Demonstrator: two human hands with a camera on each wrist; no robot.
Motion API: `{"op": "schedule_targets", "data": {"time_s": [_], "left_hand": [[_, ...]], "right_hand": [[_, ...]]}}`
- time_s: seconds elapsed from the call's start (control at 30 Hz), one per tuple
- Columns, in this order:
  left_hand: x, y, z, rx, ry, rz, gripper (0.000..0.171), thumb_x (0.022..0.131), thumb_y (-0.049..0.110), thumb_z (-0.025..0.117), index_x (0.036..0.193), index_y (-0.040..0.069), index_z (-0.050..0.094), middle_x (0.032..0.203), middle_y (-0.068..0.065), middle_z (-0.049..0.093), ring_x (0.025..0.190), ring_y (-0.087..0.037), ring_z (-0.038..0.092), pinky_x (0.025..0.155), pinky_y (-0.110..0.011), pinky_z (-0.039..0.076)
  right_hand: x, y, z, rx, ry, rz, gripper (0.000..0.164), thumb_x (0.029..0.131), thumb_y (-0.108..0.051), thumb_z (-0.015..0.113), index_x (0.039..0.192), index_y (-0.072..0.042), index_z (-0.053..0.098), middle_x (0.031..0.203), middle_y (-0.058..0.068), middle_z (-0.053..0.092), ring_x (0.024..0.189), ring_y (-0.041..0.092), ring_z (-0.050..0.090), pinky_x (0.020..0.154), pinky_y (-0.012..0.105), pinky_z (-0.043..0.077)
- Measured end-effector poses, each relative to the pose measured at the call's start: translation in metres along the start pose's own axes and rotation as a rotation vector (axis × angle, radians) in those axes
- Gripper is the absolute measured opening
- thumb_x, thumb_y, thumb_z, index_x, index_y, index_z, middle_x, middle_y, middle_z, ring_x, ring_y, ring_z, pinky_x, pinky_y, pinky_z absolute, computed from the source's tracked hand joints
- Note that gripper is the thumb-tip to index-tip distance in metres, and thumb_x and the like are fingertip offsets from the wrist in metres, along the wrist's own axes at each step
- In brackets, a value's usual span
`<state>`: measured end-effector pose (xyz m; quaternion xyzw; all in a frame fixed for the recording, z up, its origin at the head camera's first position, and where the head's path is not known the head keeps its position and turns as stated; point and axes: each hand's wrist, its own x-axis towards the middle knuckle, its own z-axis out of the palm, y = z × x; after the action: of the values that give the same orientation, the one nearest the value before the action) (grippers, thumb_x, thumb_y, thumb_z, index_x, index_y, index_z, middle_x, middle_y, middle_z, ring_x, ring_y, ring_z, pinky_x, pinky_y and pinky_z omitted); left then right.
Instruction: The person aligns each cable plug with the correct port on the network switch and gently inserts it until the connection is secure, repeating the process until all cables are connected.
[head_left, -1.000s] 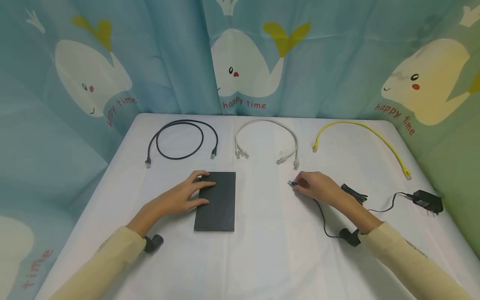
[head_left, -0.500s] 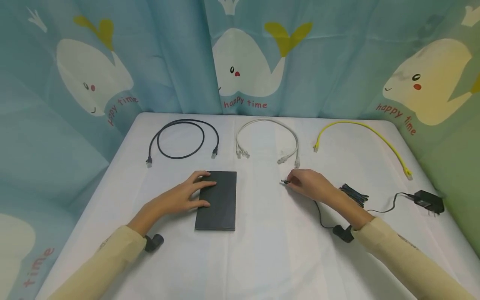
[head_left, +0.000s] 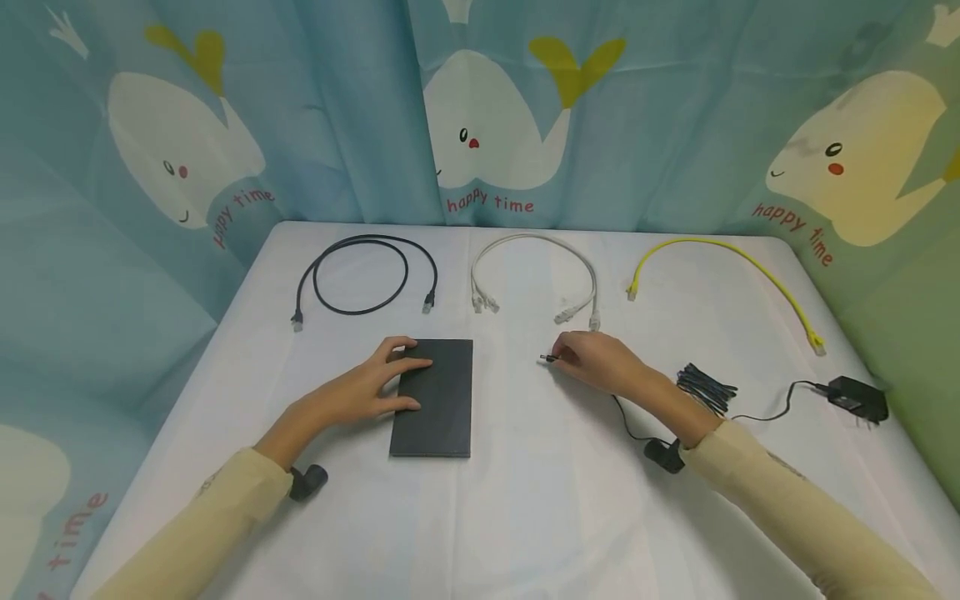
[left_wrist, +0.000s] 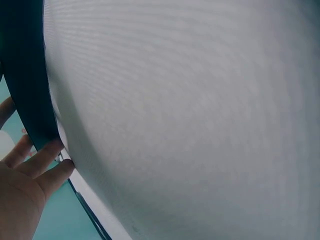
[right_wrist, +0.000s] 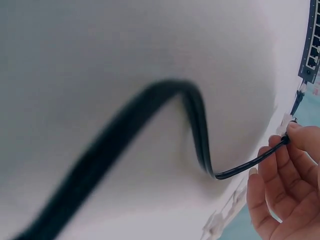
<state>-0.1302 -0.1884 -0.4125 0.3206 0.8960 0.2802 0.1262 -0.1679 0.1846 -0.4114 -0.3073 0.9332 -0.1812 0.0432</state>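
Head view: right hand (head_left: pixel 596 362), right of centre, pinches a black DC barrel plug (head_left: pixel 548 358) between thumb and fingertips; metal tip sticks out toward frame left, apart from the switch. Thin power cord (head_left: pixel 628 425) trails below the palm; right wrist view shows it bending freely. Left hand (head_left: pixel 360 390), left of centre, has fingers spread apart, tips resting on the left part of a flat black network switch (head_left: pixel 442 417) lying mid-frame; not wrapped round it. Right wrist view, upper right edge: row of ports (right_wrist: pixel 313 45) on the switch.

Handling guess: plug light, rigid, small enough to roll between fingertips; best held on the black sleeve behind the metal tip. Cord soft, springy, likely to tug sideways. Switch looks stiff, smooth, probably slides on cloth unless pressed; take it by the long edges.

Farther out: tied cord bundle (head_left: pixel 705 388) and power adapter (head_left: pixel 857 400) at right, black Ethernet cable (head_left: pixel 360 313) upper left, grey-white Ethernet cables (head_left: pixel 592 271) upper centre, yellow Ethernet cable (head_left: pixel 701 241) upper right, all on a white-covered table (head_left: pixel 525 517). Whale-print curtain (head_left: pixel 337 125) behind.
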Motion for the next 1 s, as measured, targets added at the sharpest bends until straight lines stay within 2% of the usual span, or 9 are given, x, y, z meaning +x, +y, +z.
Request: {"op": "schedule_targets", "data": {"time_s": [0.57,1.0], "left_hand": [[0.001,0.0,-0.001,0.015,-0.012,-0.021,0.06,0.086,0.04,0.067,0.138,0.016,0.049,0.146,-0.013,0.022,0.121,-0.034,0.044,0.094,-0.048,0.042],[0.0,0.0,-0.001,0.002,-0.009,-0.02,0.059,0.087,0.039,0.067,0.138,0.016,0.049,0.146,-0.013,0.022,0.12,-0.033,0.045,0.093,-0.047,0.043]], "right_hand": [[0.02,-0.013,0.007,0.024,0.01,-0.073,0.008,0.085,-0.009,0.069,0.091,-0.007,0.065,0.081,-0.002,0.063,0.072,0.011,0.058,0.064,0.029,0.048],[0.029,-0.023,0.013,0.045,0.005,-0.083,0.009,0.084,-0.007,0.069,0.092,-0.005,0.066,0.083,0.0,0.065,0.073,0.012,0.059,0.066,0.027,0.049]]}}
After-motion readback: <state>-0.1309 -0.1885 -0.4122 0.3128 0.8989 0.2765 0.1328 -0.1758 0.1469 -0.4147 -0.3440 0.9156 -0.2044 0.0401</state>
